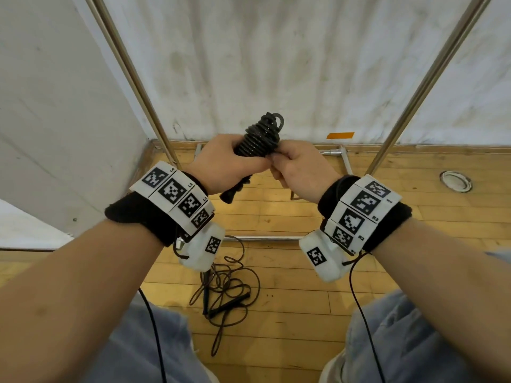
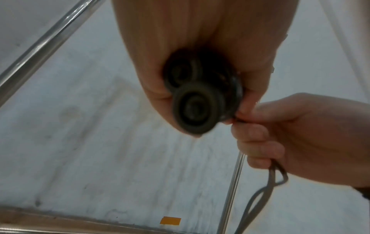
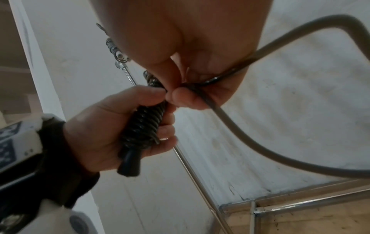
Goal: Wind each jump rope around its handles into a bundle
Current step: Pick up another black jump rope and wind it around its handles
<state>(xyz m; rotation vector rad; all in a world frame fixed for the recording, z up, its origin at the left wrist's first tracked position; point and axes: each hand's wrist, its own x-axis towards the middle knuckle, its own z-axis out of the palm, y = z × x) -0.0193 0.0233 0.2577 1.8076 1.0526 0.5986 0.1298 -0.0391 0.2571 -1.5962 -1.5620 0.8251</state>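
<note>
A black jump rope (image 1: 258,139) is coiled tightly around its two handles, held up at chest height. My left hand (image 1: 224,161) grips the wound bundle (image 3: 143,125) around its middle; the two round handle ends (image 2: 195,109) point at the left wrist camera. My right hand (image 1: 297,165) pinches the rope's loose end loop (image 3: 210,96) right beside the bundle, with a loop of grey cord (image 2: 274,175) hanging out below its fingers. A second jump rope (image 1: 226,291) lies tangled and unwound on the wooden floor between my knees.
A metal frame stands around me, with slanted poles (image 1: 132,78) left and right (image 1: 431,78) and bars on the floor (image 1: 262,239). Behind is a dirty white wall (image 1: 276,64) with an orange tape patch (image 1: 340,135). A round floor fitting (image 1: 455,181) sits at right.
</note>
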